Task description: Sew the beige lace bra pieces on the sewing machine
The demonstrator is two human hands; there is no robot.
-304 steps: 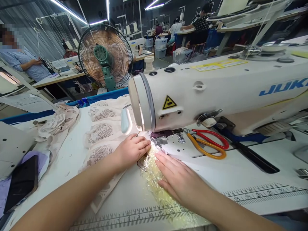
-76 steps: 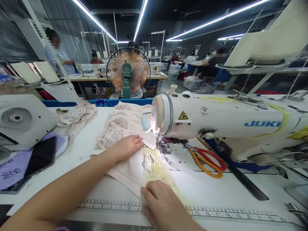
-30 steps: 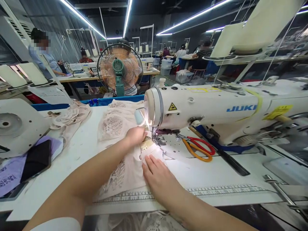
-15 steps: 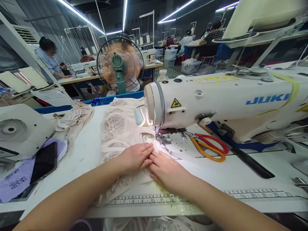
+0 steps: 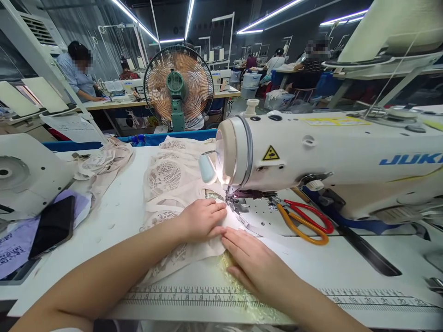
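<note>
Cream lace fabric (image 5: 165, 177) lies beneath the head of a white sewing machine (image 5: 277, 147). My left hand (image 5: 204, 220) rests flat on it, open, fingertips close to the lit needle area (image 5: 228, 196). Beside it, my right hand (image 5: 258, 260) is open, with straight fingers touching the fabric's near edge by my left thumb. Its thumb is apart from the fingers. Pale yellow lace trim (image 5: 226, 262) runs under the right hand toward the table's front edge. What lies beneath my palms is hidden.
Scissors with red and orange handles (image 5: 301, 226) and a black-handled tool (image 5: 368, 251) lie right of the needle. A printed ruler (image 5: 194, 296) runs along the front edge. A phone (image 5: 53, 226) lies left. Beyond stand a fan (image 5: 178, 87) and a person at work (image 5: 78, 74).
My right hand has drawn back toward me and away from the left hand. The left hand has moved slightly nearer the needle. The view has shifted a little.
</note>
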